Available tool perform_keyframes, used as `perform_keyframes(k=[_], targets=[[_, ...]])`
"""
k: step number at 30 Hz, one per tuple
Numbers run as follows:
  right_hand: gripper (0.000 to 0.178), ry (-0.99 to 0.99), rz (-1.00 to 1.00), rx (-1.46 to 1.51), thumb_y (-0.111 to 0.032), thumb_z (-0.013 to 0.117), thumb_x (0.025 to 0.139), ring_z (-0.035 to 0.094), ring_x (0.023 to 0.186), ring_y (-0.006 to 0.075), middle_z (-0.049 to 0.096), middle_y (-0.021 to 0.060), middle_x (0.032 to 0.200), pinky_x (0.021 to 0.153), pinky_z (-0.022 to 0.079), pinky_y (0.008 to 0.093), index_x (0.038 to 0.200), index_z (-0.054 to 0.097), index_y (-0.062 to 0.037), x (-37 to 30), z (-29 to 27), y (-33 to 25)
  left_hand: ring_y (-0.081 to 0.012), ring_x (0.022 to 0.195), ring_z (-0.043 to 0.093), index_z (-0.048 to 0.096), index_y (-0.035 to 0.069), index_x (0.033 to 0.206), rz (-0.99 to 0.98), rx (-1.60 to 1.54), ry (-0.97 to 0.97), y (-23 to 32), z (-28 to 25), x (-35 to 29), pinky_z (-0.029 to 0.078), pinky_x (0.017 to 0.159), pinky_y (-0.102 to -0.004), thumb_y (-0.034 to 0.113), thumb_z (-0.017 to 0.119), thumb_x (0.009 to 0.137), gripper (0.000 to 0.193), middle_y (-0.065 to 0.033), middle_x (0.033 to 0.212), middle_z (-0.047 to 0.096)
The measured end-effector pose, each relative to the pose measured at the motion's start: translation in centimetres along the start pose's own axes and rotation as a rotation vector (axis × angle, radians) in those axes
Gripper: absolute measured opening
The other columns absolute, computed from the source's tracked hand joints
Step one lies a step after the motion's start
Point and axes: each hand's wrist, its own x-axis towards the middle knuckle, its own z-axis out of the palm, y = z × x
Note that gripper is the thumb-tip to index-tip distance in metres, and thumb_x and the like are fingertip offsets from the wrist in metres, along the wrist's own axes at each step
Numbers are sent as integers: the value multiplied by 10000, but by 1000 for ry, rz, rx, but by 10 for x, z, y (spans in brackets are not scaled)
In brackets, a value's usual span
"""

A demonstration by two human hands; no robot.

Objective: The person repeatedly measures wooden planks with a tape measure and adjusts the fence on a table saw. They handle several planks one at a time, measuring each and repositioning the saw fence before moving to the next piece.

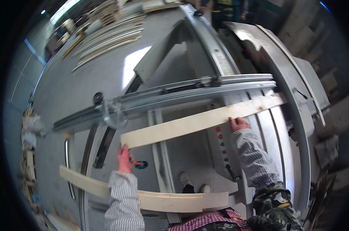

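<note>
The pale plank [178,128] runs roughly along the near side of the metal rail [163,95]; the left hand [124,159] has its grip clasped on the plank's left end; the right hand [240,124] has its grip pinching the edge away from the rail; a second plank [166,202] lies farther from the rail.

Glare on floor [134,68], black fisheye rim, right side seemingly blurry
</note>
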Motion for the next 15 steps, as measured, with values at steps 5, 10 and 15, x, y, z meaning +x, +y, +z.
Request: perform_keyframes(k=[5, 10, 15], targets=[[580, 140, -529, -286, -328, 753, 809, 490, 1278, 356, 542, 160, 1366, 1053, 424, 448, 1327, 576, -136, -2, -14, 3, -74, 465, 418, 553, 144, 1301, 20, 37, -12, 7, 13, 12, 318, 403, -241, 265, 603, 979, 347, 2, 853, 573], [534, 14, -622, -365, -310, 761, 803, 501, 1274, 363, 550, 184, 1352, 1057, 435, 446, 1296, 622, -158, 17, -14, 4, -70, 464, 421, 583, 126, 1267, 24, 49, 34, 24, 19, 15, 320, 406, -240, 249, 601, 979, 314, 14, 833, 569], [477, 1, -618, -390, -321, 741, 827, 512, 1272, 346, 566, 177, 1338, 1053, 443, 445, 1266, 645, -160, 22, -17, 2, -85, 478, 440, 582, 124, 1280, 30, 69, 37, 31, 23, 7, 344, 418, -233, 239, 645, 954, 351, 10, 855, 588]])
